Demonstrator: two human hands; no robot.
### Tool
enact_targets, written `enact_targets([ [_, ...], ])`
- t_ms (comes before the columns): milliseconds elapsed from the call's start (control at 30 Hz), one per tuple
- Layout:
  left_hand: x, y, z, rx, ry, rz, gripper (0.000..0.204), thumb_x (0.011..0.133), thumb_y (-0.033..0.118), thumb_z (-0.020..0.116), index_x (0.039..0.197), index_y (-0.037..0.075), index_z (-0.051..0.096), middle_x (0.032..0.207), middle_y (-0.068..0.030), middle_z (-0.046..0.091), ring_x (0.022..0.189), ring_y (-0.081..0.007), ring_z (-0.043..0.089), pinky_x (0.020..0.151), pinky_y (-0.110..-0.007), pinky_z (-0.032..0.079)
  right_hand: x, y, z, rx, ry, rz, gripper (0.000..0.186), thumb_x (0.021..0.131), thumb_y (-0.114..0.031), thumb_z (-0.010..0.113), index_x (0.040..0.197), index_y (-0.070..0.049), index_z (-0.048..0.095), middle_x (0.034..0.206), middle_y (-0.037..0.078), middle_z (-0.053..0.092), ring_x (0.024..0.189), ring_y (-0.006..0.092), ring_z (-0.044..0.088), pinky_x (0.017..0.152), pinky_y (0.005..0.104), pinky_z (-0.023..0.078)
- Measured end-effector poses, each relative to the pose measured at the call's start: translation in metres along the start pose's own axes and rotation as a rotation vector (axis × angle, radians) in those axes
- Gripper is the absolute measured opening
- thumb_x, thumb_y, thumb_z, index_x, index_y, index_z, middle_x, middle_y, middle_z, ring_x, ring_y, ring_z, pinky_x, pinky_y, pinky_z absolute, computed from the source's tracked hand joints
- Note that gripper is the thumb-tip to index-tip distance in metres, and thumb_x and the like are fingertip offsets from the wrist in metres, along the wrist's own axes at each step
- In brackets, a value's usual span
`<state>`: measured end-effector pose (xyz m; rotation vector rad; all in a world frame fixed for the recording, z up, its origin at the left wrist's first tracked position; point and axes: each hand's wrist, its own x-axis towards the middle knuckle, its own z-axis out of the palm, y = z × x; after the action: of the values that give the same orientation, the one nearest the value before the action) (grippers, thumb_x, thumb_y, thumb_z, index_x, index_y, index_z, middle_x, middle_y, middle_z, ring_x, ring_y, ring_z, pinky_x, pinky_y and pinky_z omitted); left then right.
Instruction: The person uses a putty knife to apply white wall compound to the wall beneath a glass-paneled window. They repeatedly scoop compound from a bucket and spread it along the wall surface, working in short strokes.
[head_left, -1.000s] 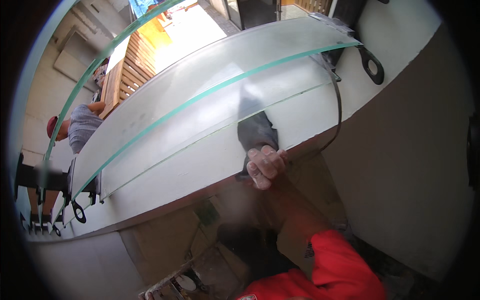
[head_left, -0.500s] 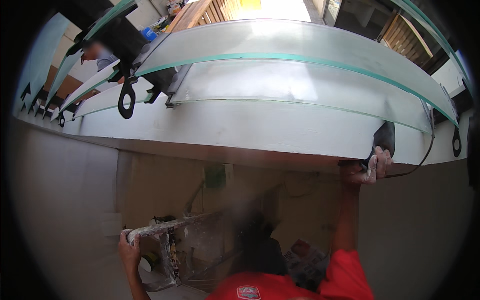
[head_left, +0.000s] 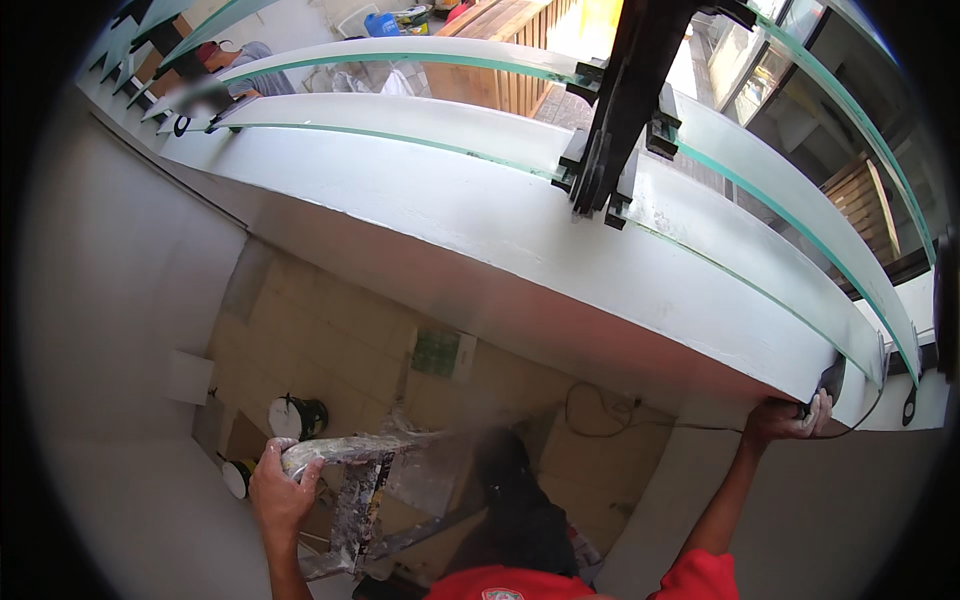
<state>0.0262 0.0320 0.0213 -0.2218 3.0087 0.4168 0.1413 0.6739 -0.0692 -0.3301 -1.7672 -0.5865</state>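
Head view. The right hand curls its fingers about a dark object, partly hidden, at the right end of a white ledge; the left hand is clamped on the top of a spattered ladder. Work at the ledge appears under way: its top face looks largely smooth, with small marks; what remains cannot be told. Glass slats stand above; below are a tan floor, a bucket and a cable.

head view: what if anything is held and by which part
Left hand: a paint-spattered ladder-like frame, by the left end of its top bar. Right hand: at a dark object by the white ledge; hold cannot be told.
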Motion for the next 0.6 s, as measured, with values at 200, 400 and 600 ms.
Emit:
enact_targets([
  [200,0.003,0.001,-0.002,-0.015,-0.007,-0.017,0.045,0.076,0.027,0.085,0.108,0.002,0.065,0.100,-0.0207,0.071,0.095,-0.0437,0.069,0.082,-0.048,0.053,0.004,-0.021,-0.013,0.051,-0.083,0.249,0.032,0.112,-0.020,0.032,0.131,0.003,0.043,0.137,0.021,0.046,0.125,0.0363,0.052,0.105,0.0493,0.047],
  [400,0.011,0.007,-0.008,-0.082,-0.067,-0.091,0.045,0.070,0.022,0.085,0.104,0.002,0.063,0.092,-0.0212,0.069,0.089,-0.0441,0.068,0.081,-0.048,0.053,-0.006,-0.016,0.001,-0.072,0.000,0.292,0.034,0.112,-0.027,0.033,0.125,0.002,0.045,0.133,0.020,0.049,0.125,0.0355,0.053,0.108,0.0500,0.046],
  [600,0.018,0.009,-0.012,-0.099,-0.118,-0.069,0.047,0.070,0.025,0.086,0.105,0.002,0.064,0.093,-0.0203,0.070,0.089,-0.0424,0.069,0.079,-0.047,0.054,-0.003,-0.014,-0.003,-0.014,-0.018,0.280,0.037,0.112,-0.027,0.032,0.125,0.004,0.047,0.131,0.021,0.052,0.124,0.0365,0.054,0.107,0.0498,0.046],
])
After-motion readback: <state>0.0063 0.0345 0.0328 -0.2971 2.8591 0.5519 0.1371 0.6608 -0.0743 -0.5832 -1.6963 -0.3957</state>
